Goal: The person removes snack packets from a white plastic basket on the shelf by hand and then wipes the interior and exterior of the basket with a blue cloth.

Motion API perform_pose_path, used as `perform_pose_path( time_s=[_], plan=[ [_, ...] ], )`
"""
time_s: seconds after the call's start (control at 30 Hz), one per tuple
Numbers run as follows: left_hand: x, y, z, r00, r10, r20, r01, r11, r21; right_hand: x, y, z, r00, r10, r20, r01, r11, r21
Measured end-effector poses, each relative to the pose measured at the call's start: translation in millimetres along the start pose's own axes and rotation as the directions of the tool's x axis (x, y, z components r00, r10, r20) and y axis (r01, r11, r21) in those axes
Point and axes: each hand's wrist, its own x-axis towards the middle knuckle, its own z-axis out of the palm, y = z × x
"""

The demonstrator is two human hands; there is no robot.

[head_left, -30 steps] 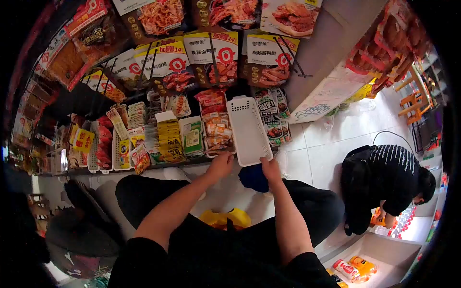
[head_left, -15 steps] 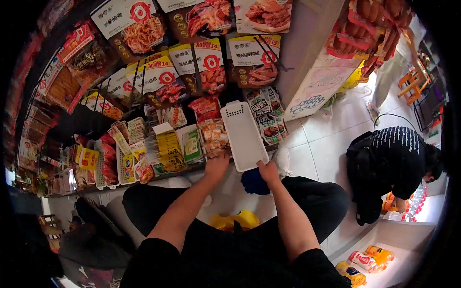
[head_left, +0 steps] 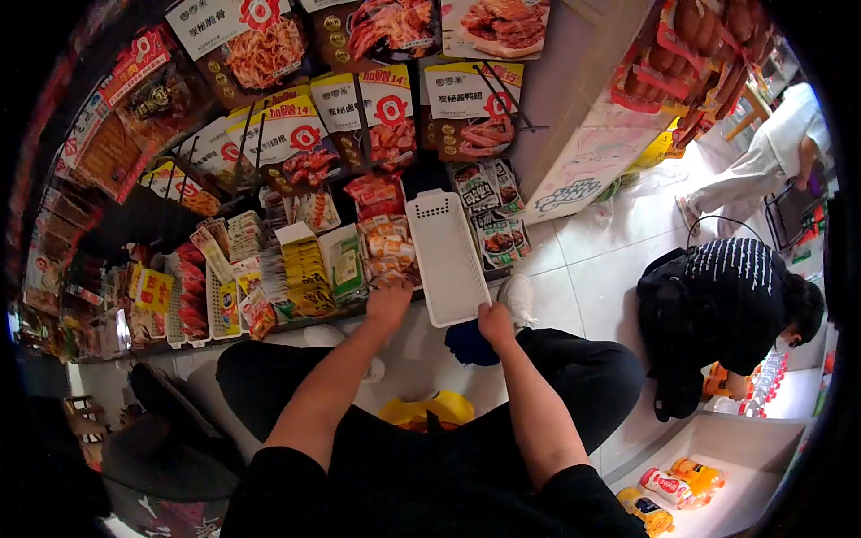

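My right hand point(head_left: 497, 325) grips the near end of a white plastic basket point(head_left: 453, 291), thumb over its rim. Nothing lies in this long, narrow basket, whose far end has rows of holes. It slants between orange-and-white snack packets point(head_left: 387, 244) and dark green-and-black food packets point(head_left: 499, 238). My left hand point(head_left: 391, 300) is at the near end of the orange-and-white packets, fingers curled and partly hidden; what they grip I cannot make out. Red packets point(head_left: 375, 193) lie behind those. A dark blue bundle point(head_left: 471, 345) is under my right hand.
Bagged meat snacks point(head_left: 363, 112) hang on hooks above the shelf. Yellow packets point(head_left: 307, 273) and a green-and-white box point(head_left: 345, 264) stand left. A person in black point(head_left: 717, 305) crouches at right near bottles point(head_left: 686, 484). A pillar point(head_left: 578, 170) rises at the shelf's right end.
The view has shifted slightly left. My right hand and the basket's near end have come a little left and nearer. A person in light clothing at upper right has moved further into view.
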Motion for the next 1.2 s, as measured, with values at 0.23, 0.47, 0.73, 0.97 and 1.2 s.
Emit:
perform_pose_path(
  time_s=[0.23, 0.47, 0.73, 0.97, 1.2],
  plan=[
    [0, -8, -12, 0.998, -0.020, -0.061, 0.017, 0.999, -0.046, 3, 2, 8, 1.000, -0.030, -0.006, 0.030, 0.999, 0.031],
    [-1, -14, -10, 0.996, 0.002, -0.093, -0.007, 0.998, -0.058, -15, 7, 4, 1.000, -0.005, 0.023, 0.003, 0.995, 0.100],
    [-1, -11, -16, 0.997, -0.008, 0.081, 0.015, 0.996, -0.087, 19, 16, 16, 1.000, 0.005, -0.011, -0.004, 0.998, 0.062],
    [-5, -9, -7, 1.000, -0.004, 0.031, 0.008, 0.988, -0.155, 37, 8, 25, 0.998, -0.028, -0.049, 0.030, 0.999, 0.043],
    [-5, -7, -1, 1.000, 0.004, 0.005, -0.003, 0.994, -0.110, 35, -12, 36, 0.984, 0.177, -0.013, -0.170, 0.962, 0.213]
  ],
)
